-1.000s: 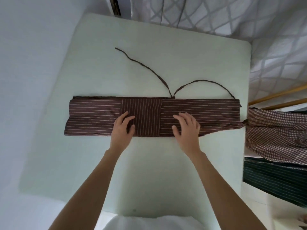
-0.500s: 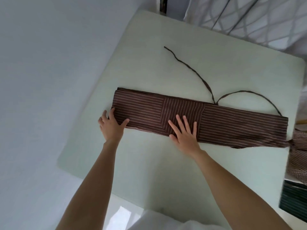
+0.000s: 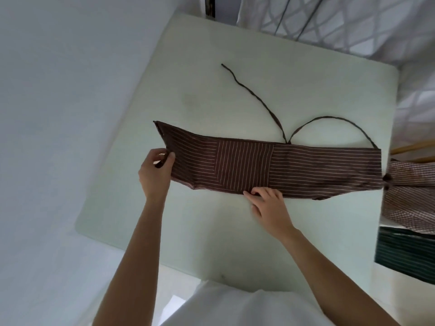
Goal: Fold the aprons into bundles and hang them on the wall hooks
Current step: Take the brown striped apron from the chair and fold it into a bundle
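Note:
A brown apron with thin white stripes point(image 3: 270, 168) lies folded into a long band across the pale green table point(image 3: 211, 231). Its dark strap point(image 3: 254, 92) trails toward the table's far side, and a second strap loops back at the right. My left hand point(image 3: 156, 169) pinches the band's left end and lifts it off the table. My right hand point(image 3: 268, 203) rests fingers-down on the band's near edge around the middle, pressing it flat.
A checked brown apron point(image 3: 409, 196) and a dark green striped one point(image 3: 404, 255) hang off the right side. A white wall runs along the left. Patterned grey curtains point(image 3: 341, 20) hang behind the table, with wooden rods at the right edge.
My left hand went from lying flat at the band's left end to gripping and raising it. My right hand slid back to the near edge. The camera shifted left.

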The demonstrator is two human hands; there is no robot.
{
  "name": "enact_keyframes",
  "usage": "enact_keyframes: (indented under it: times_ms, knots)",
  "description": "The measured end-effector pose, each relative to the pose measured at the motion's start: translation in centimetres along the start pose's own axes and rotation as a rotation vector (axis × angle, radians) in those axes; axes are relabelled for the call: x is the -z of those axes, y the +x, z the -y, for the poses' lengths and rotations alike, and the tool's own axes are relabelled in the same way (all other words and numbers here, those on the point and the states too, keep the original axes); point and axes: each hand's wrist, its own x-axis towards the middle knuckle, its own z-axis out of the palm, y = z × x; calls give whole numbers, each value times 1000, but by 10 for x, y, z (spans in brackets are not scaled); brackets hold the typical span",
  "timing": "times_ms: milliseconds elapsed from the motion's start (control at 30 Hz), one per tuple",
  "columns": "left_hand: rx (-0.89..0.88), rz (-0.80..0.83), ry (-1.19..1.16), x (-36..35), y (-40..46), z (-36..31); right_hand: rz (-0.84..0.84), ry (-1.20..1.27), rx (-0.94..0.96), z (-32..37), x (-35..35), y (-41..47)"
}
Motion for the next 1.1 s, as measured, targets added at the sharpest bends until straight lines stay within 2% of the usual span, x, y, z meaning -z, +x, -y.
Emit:
enact_keyframes:
  times_ms: [67,167,267,333,400,467,567,667,700,767,833,900,933,1000,1100]
  knots:
    - [-86,118,-52,-20,-23,-23,53,131,-11,-2,5,0]
    - [-179,327,-41,-64,-61,-47,104,582,-223,-9,29,-7]
    - [-278,440,-25,-110,-99,-63,-160,758,-394,-29,53,-19]
    - [-363,468,-4,-143,-125,-74,-333,914,-584,-50,70,-34]
    - [-459,473,26,-177,-149,-82,-435,1073,-759,-77,86,-53]
    - [-524,497,61,-210,-169,-83,-485,1118,-836,-105,100,-72]
    - [-551,662,266,-253,-188,-68,-467,1063,-887,-139,115,-92]
    - [-601,832,703,-276,-196,-46,-403,952,-947,-163,117,-100]
    - [-614,865,735,-275,-194,-42,-371,904,-943,-168,116,-98]
    - [-666,884,640,-263,-186,-39,-291,796,-893,-174,114,-90]
    - [-760,759,556,-240,-172,-32,-216,737,-804,-173,112,-77]
    - [-799,471,549,-212,-160,-18,-139,650,-718,-167,109,-59]
    - [-744,342,564,-198,-154,-9,-102,559,-689,-165,107,-50]
    - [-517,221,561,-174,-145,10,-51,328,-677,-160,102,-34]
    - [-134,279,423,-162,-141,24,-11,121,-738,-153,100,-15]
